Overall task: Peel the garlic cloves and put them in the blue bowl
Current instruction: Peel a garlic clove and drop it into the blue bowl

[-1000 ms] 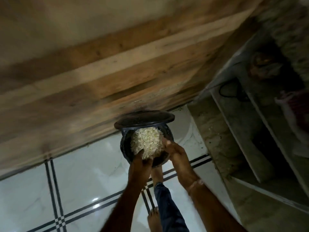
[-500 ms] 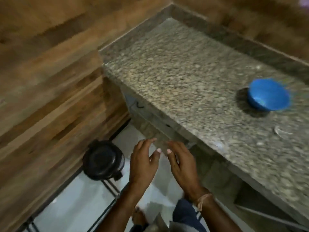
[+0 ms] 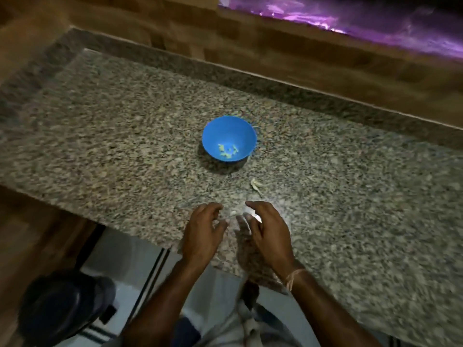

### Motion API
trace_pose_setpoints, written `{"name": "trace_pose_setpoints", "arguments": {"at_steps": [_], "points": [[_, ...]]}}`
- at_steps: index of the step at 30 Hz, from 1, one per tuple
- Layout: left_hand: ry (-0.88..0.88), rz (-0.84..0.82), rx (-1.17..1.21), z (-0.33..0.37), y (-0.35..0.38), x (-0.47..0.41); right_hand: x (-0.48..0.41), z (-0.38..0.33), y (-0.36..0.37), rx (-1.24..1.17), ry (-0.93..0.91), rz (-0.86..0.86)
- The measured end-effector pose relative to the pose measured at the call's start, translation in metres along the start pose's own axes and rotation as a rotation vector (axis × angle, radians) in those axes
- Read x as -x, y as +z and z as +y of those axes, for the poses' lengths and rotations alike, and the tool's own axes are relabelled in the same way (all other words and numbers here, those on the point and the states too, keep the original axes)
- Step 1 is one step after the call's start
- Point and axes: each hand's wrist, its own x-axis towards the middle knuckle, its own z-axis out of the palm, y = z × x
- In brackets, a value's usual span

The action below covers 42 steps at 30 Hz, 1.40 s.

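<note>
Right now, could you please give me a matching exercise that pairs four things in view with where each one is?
Things:
1. blue bowl
2. peel scrap
3. black bin
4. thread band

Places:
A. on the tiled floor, left of the person
B. round the wrist of the right hand
C. mid granite counter, holding pale garlic pieces
D. loose on the counter, nearer the person than the bowl

Pairs: 1-C, 2-D, 3-A, 4-B.

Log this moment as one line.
left hand, right hand: loosely curled over granite counter edge, empty | blue bowl: few garlic cloves inside | peel scrap: on counter
</note>
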Motion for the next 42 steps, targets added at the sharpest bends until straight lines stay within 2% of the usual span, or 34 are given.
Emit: {"name": "trace_pose_setpoints", "arguments": {"at_steps": [3,7,11,15,18,20,23,25,27,28,30,32,34,38,42], "points": [[0.012,-0.030,-0.100,0.001,0.026,-0.016,-0.016,0.031,-0.003,0.098,0.059,0.032],[0.058,0.023,-0.164,0.004,0.040,-0.026,-0.033,0.045,-0.006,0.229,0.164,0.010],[0.057,0.049,-0.060,0.014,0.035,-0.031,-0.038,0.045,-0.005,0.308,0.195,-0.012],[0.119,0.164,0.054,0.052,0.009,-0.073,-0.041,0.038,-0.003,0.318,0.214,0.025],[0.182,0.261,-0.033,0.078,-0.007,-0.133,-0.044,0.037,0.000,0.340,0.223,0.030],[0.185,0.233,-0.122,0.082,-0.011,-0.169,-0.045,0.035,0.000,0.326,0.224,0.031],[0.124,0.105,-0.325,0.079,-0.012,-0.198,-0.044,0.037,-0.001,0.267,0.233,0.034],[0.184,0.141,-0.405,0.078,-0.012,-0.191,-0.043,0.039,-0.003,0.173,0.257,0.055],[0.312,0.215,-0.290,0.074,-0.006,-0.163,-0.045,0.043,-0.004,0.056,0.286,0.122],[0.334,0.191,-0.186,0.070,0.001,-0.143,-0.049,0.045,-0.004,0.012,0.295,0.155],[0.225,0.050,0.012,0.060,0.021,-0.106,-0.061,0.048,-0.004,-0.019,0.278,0.193],[0.002,-0.058,0.146,0.050,0.042,-0.087,-0.078,0.047,-0.002,0.013,0.224,0.172],[-0.148,-0.063,0.181,0.046,0.058,-0.087,-0.093,0.044,0.001,0.051,0.173,0.109],[-0.223,-0.051,0.208,0.059,0.071,-0.097,-0.103,0.049,0.007,0.106,0.093,0.054],[-0.342,-0.052,0.329,0.062,0.079,-0.092,-0.090,0.052,0.005,-0.011,0.087,0.091]]}}
